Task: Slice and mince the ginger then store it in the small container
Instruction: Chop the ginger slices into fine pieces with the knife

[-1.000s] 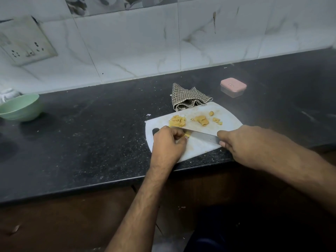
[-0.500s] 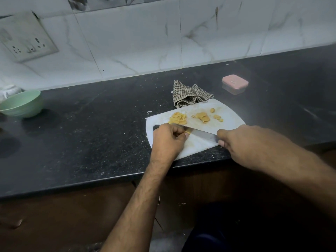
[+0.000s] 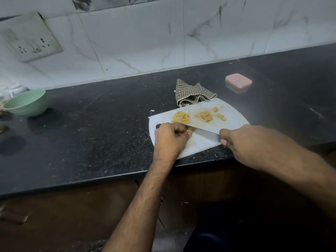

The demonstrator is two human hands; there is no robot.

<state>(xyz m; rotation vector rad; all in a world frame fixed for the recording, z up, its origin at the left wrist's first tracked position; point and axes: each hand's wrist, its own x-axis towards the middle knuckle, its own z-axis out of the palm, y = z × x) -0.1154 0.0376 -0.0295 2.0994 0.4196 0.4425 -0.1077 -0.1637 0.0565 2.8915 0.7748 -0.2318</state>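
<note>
The left hand [image 3: 170, 138] sits on the near left part of the cutting board [image 3: 234, 116], its fingers curled down around a small yellow piece of ginger [image 3: 190, 130] that peeks out at the fingertips, pinned against the board. The right hand [image 3: 243, 142] is closed around the handle of the knife [image 3: 205, 132] — the handle itself is hidden inside the fist, so only the grey blade shows, running from that hand across to the left hand's fingers and lying right beside the held piece. Whether the edge is in the ginger or only resting against it is hard to tell from this angle. Beyond the blade, on the far half of the board, lie a pile of thin ginger slices [image 3: 181, 117], a second smaller heap [image 3: 205, 116] to its right, and a few loose bits [image 3: 221, 116] further right. The white board lies at the front edge of a dark speckled counter [image 3: 100, 124]. A checked cloth [image 3: 192, 95] is bunched up touching the board's far edge, and well behind it to the right stands the small container [image 3: 238, 84] — clear, with a pink lid on. Far to the left on the counter sits a green bowl [image 3: 27, 102]. The marbled tile wall [image 3: 145, 42] behind carries a switch plate with sockets [image 3: 31, 38].
</note>
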